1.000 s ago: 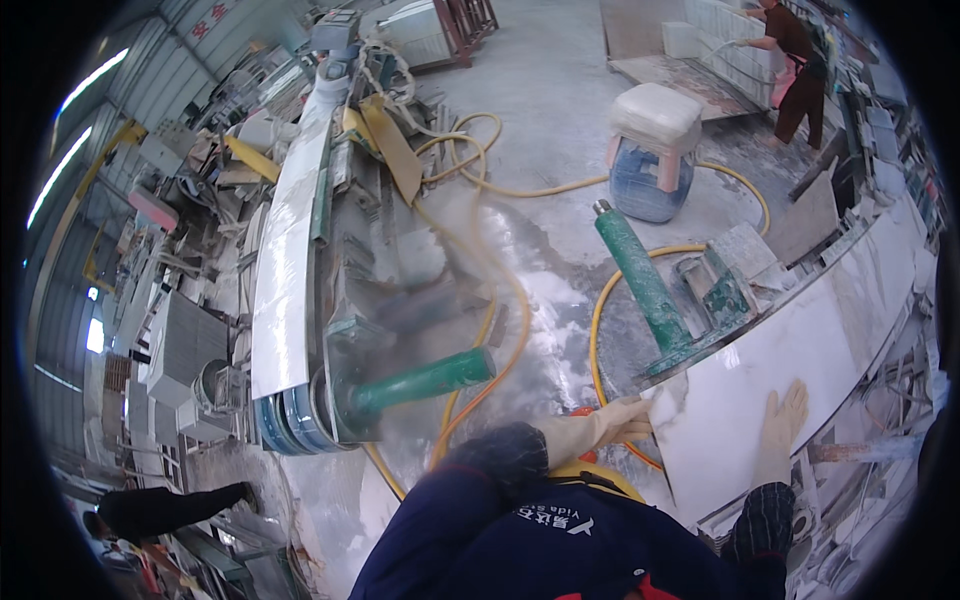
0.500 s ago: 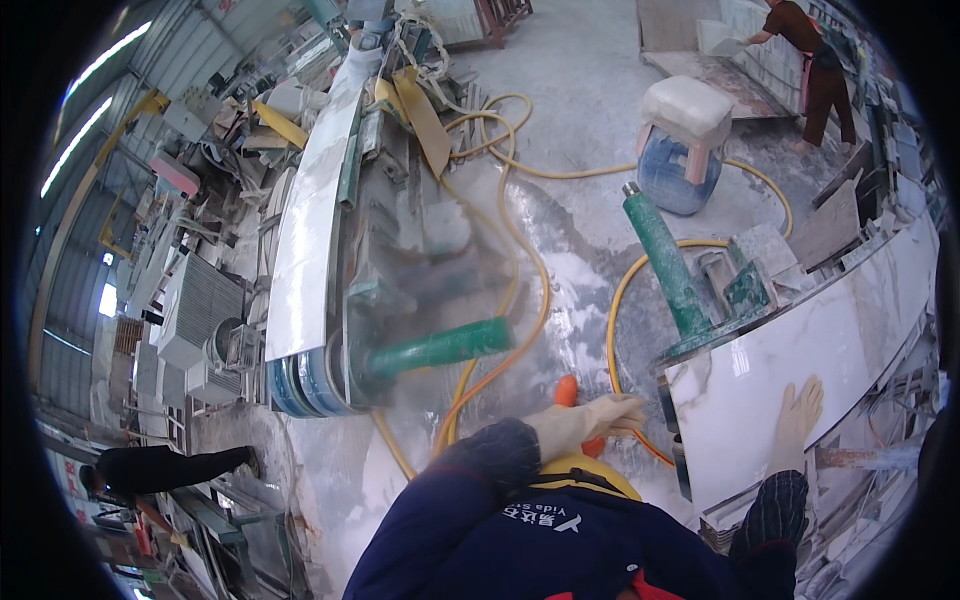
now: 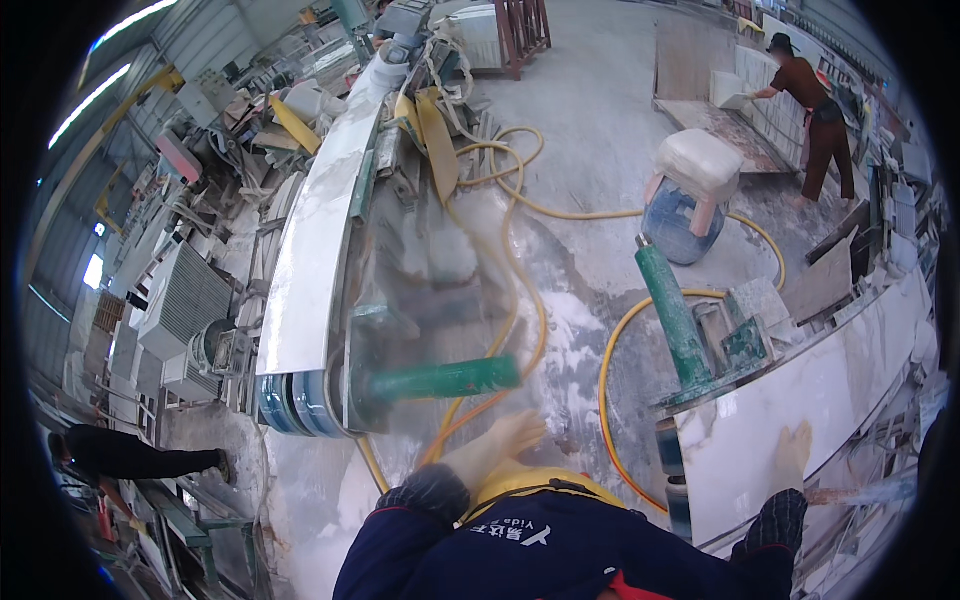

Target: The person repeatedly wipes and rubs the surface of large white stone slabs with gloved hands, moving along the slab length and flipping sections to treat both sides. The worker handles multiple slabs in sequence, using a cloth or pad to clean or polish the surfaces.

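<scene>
My right hand (image 3: 793,458), in a cream glove, lies with outstretched fingers on a glossy white marble-look slab (image 3: 720,475) at the right. My left hand (image 3: 505,438), gloved the same way, is in front of my yellow apron (image 3: 545,482) with its fingers stretched out and nothing visible in them. Left of it, an orange length of hose (image 3: 455,428) passes close to the glove. A green cylinder (image 3: 440,379) juts out just beyond that hand. Another green cylinder (image 3: 670,315) rises beside the slab's far edge.
A long white slab (image 3: 308,275) rests on a bench with blue rollers (image 3: 300,405) at left. Yellow hose (image 3: 605,375) loops across the wet floor. Beyond stands a covered blue barrel (image 3: 682,222). One person (image 3: 822,120) works far right, another (image 3: 140,455) at left.
My left hand has moved left, away from the slab at right. The orange object seen beside it earlier no longer shows. My right hand stays on the slab, and the whole view has shifted slightly.
</scene>
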### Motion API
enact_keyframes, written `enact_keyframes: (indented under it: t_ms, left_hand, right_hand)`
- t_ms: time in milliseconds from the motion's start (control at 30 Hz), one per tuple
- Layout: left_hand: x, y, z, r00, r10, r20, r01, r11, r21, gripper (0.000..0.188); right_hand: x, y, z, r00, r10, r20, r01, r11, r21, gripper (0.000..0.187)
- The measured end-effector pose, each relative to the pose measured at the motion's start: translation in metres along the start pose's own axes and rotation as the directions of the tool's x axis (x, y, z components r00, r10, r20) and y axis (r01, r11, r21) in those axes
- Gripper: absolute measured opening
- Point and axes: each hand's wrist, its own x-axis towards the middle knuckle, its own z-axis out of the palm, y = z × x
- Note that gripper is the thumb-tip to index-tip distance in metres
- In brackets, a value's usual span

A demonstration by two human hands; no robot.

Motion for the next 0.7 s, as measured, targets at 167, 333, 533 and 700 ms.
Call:
enact_keyframes:
  t_ms: [167,333,533,700]
  left_hand:
    - [-0.024,0.035,-0.004,0.996,0.061,0.063,-0.062,0.998,0.016,0.037]
    - [-0.05,0.077,0.019,0.987,0.129,-0.098,-0.108,0.975,0.196,0.049]
    - [-0.1,0.131,0.004,0.858,0.478,-0.188,-0.444,0.874,0.196,0.027]
    - [-0.206,0.2,-0.082,0.032,0.966,-0.258,-0.488,0.24,0.839,0.032]
  right_hand:
    - [0.013,-0.007,0.01,0.997,0.073,0.024,-0.074,0.997,0.03,0.065]
    - [0.006,-0.015,0.026,0.996,0.09,0.026,-0.091,0.995,0.048,0.065]
    - [0.002,-0.027,0.024,0.988,0.138,0.069,-0.137,0.99,-0.014,0.066]
    - [-0.012,-0.051,0.023,0.992,0.021,-0.124,0.0,0.985,0.17,0.062]
